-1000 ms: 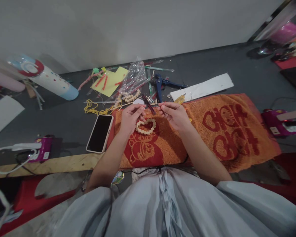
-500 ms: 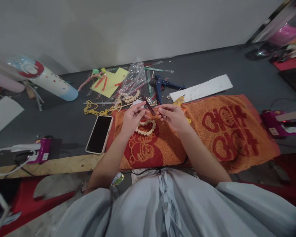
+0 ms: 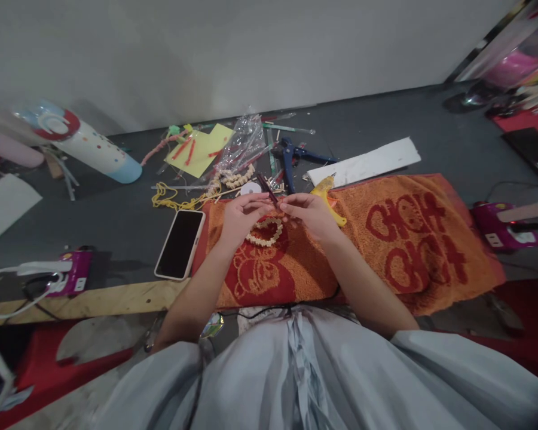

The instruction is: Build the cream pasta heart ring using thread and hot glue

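L hand (image 3: 244, 220) & R hand (image 3: 310, 216) nearly meet above orange towel (image 3: 311, 272), w/ cream heart-shaped ring (image 3: 269, 239) lying on it.
Both hands: thumbs & fingertips drawn tog. as in a pinch; can't tell if they grip anything, too small to see. Dark red stick (image 3: 264, 184) at towel's far edge, near end by the fingertips; contact unclear. Yellow tool (image 3: 336, 210) across towel's far edge, just beyond R hand. Phone (image 3: 180, 245), screen dark, at towel's L edge. Beyond towel on dark tabletop (image 3: 430, 131): blue-handled tool (image 3: 289, 161), white strip (image 3: 365, 162), clear plastic (image 3: 246, 137), yellow paper (image 3: 201, 146). Flask (image 3: 101, 149) lies far L of towel.
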A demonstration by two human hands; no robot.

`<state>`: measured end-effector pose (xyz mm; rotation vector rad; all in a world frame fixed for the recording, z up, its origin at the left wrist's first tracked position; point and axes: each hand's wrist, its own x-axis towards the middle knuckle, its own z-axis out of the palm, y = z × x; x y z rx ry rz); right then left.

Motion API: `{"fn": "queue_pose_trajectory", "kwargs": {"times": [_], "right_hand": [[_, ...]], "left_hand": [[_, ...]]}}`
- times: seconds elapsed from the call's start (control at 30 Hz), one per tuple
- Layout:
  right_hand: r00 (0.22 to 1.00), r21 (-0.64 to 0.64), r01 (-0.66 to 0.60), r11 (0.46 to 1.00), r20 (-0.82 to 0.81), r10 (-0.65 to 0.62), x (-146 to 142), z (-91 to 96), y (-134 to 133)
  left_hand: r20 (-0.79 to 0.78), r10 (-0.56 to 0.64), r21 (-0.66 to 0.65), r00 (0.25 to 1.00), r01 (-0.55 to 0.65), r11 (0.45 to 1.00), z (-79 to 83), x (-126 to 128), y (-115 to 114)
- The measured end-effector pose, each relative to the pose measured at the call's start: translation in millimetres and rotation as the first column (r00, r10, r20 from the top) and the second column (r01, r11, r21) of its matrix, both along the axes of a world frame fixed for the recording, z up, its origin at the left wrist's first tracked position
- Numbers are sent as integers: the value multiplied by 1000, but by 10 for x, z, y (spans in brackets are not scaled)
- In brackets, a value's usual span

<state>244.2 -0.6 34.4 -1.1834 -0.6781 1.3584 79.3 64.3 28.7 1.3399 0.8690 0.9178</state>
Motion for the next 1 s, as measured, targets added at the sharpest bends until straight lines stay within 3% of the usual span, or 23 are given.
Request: {"fn": "queue_pose_trajectory", "kwargs": {"times": [0.4,1.0], "right_hand": [[993,68,-40,997,111,32,5,12,15],[997,65,32,997,-72,-27,-34,18,11]], "left_hand": [[46,-48,19,998,47,999,-36,-9,11],[47,-58,-3,997,59,998,-7,4,16]]}}
